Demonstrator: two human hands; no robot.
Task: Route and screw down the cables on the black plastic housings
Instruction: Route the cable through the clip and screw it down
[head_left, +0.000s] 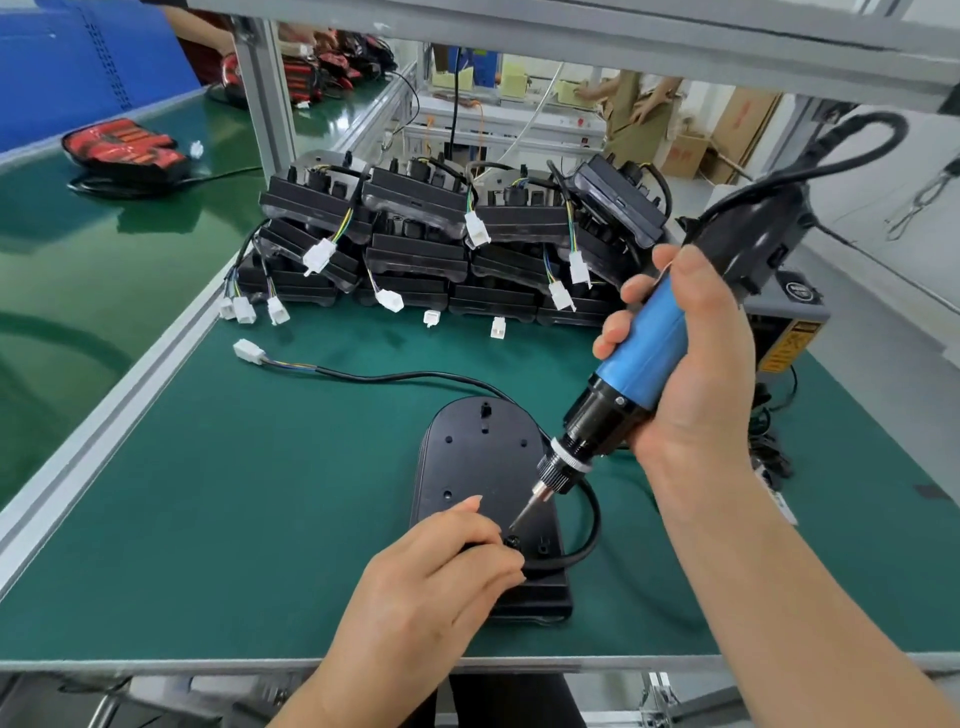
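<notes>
**Holding the bit on the cable screw at the near end of the housing**

Your right hand (685, 374) has its grip wrapped round the blue barrel of the electric screwdriver (641, 343), with the fingers curled over the top and the thumb behind. The tool is tilted, with its black cord end up and to the right. Its bit points down and left onto a screw (513, 540) near the housing's near end.

Your left hand (431, 566) rests on that same end. Its grip is curled round the cable (589, 525) just beside the screw, and the forefinger lies out flat on the plastic.

The black housing (478, 452) lies flat on the green worktop (260, 493), close to the near edge and a little right of the middle. Its rounded end points toward the far edge.

The cable loops out past the housing's right side and comes back in under your left fingers. Its other length runs from behind the rounded end toward the left edge, ending in a white connector (249, 349) that lies on the mat.

A stack of housings (415, 249) with dangling white plugs sits along the far edge. A grey box (795, 312) stands at the right edge, behind the tool.
</notes>
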